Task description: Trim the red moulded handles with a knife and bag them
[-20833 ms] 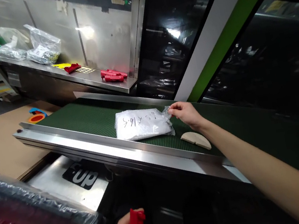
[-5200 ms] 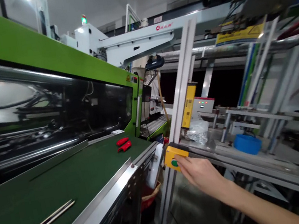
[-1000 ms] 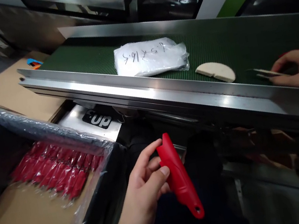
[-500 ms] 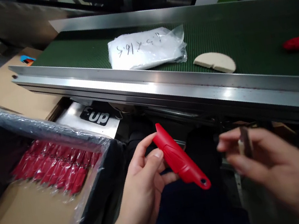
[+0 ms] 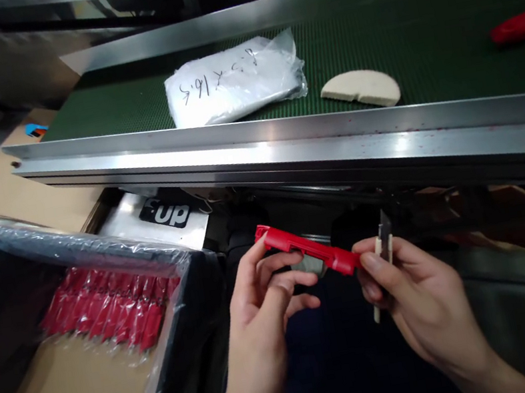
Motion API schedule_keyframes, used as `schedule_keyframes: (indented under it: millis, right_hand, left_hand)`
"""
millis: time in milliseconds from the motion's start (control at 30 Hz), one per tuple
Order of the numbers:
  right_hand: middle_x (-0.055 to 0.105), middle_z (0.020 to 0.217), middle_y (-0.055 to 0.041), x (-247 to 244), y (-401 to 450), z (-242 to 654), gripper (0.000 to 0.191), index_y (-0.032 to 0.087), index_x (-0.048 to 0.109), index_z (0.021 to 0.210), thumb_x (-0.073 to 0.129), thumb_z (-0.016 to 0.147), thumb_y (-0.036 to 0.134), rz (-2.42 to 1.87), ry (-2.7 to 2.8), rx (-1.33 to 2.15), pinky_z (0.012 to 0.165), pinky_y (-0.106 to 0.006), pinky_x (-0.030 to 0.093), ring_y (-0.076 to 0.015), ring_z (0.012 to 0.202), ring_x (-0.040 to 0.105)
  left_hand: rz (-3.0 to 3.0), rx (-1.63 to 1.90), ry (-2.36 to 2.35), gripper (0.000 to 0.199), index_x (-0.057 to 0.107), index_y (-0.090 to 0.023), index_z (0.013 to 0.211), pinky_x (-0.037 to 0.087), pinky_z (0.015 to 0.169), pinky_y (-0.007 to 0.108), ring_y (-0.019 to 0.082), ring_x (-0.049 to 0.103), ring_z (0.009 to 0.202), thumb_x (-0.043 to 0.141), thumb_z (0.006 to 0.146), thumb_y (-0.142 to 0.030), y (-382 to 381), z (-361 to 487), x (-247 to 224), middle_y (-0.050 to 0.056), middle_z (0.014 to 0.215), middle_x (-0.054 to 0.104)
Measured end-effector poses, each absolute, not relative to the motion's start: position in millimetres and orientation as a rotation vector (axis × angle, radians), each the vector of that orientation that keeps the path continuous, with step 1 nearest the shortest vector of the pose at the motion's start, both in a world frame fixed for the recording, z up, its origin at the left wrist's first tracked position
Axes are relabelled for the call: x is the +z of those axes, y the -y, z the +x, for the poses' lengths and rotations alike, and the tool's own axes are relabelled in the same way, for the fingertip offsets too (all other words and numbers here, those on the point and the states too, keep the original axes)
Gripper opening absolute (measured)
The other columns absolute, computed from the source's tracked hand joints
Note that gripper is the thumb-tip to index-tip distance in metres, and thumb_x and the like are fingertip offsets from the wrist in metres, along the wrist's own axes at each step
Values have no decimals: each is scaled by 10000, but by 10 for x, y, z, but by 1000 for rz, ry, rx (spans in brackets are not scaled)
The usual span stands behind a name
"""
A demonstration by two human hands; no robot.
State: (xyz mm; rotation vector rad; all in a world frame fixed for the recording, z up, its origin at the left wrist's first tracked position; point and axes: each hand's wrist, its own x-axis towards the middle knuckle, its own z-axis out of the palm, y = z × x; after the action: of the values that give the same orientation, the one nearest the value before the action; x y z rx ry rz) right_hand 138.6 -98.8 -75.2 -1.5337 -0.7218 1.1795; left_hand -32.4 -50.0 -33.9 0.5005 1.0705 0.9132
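Observation:
A red plastic part point(image 5: 310, 249) spans the gap between my two hands, tilted down to the right, its recessed side showing. My left hand point(image 5: 265, 297) has its fingers around the part's left end, fingertips touching it from below and behind. My right hand point(image 5: 405, 286) pinches the part's right end and also holds a small knife point(image 5: 385, 232) with its blade pointing up. Another red part point(image 5: 524, 23) lies on the green belt point(image 5: 430, 24) at the far right.
On the belt lie a white plastic package point(image 5: 232, 83) with handwriting and a beige half-round piece point(image 5: 361, 88). A metal rail point(image 5: 283, 142) edges it. At the left, a plastic-lined bin point(image 5: 191, 283) holds wrapped red parts point(image 5: 109, 305); cardboard point(image 5: 28, 190) lies behind it.
The red part has been turned over and lies flatter. My right hand has moved left and gripped its right end. The knife blade is now visible. The whole view has shifted slightly.

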Motion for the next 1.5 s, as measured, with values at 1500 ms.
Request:
schedule_keyframes:
  millis: [1500]
  right_hand:
    - [618, 1148, -74, -217, 655, 1605, 392, 157, 593, 1244, 527, 892, 0, -1343, 1970, 440, 896, -275, 499, -144, 1052, 591]
  left_hand:
    - [400, 755, -864, 334, 459, -253, 1198, 438, 432, 171, 108, 516, 521, 582, 908, -363, 545, -261, -246, 0, 755, 583]
